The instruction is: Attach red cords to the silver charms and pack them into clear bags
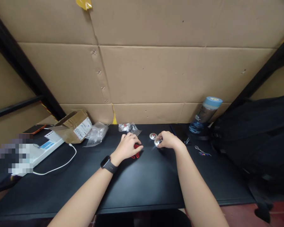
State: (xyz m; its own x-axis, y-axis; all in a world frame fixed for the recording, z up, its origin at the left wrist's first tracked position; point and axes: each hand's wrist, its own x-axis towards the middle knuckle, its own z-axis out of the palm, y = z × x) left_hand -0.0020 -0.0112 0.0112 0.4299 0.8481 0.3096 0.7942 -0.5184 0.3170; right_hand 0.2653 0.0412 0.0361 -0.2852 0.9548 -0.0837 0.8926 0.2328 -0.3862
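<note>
My left hand (128, 145), with a black smartwatch (108, 164) at its wrist, is over the dark table. Its curved fingers and thumb close around a bundle of red cord (137, 154), partly hidden under the hand. To the right, my right hand (168, 139) pinches the edge of a shiny silver disc (157, 142) between thumb and fingers. A second silver disc (153, 136) with a red spot at its middle lies just behind and left of it. Behind my left hand are a silver item (125, 127) and clear plastic wrapping (134, 129).
An open cardboard box (72, 127), a clear plastic bag (97, 134) and a white power strip (46, 150) with a white cable (65, 164) are at left. A blue-lidded bottle (203, 117), a small trinket (203, 153) and a black backpack (253, 138) are at right. Cardboard (156, 72) walls the back.
</note>
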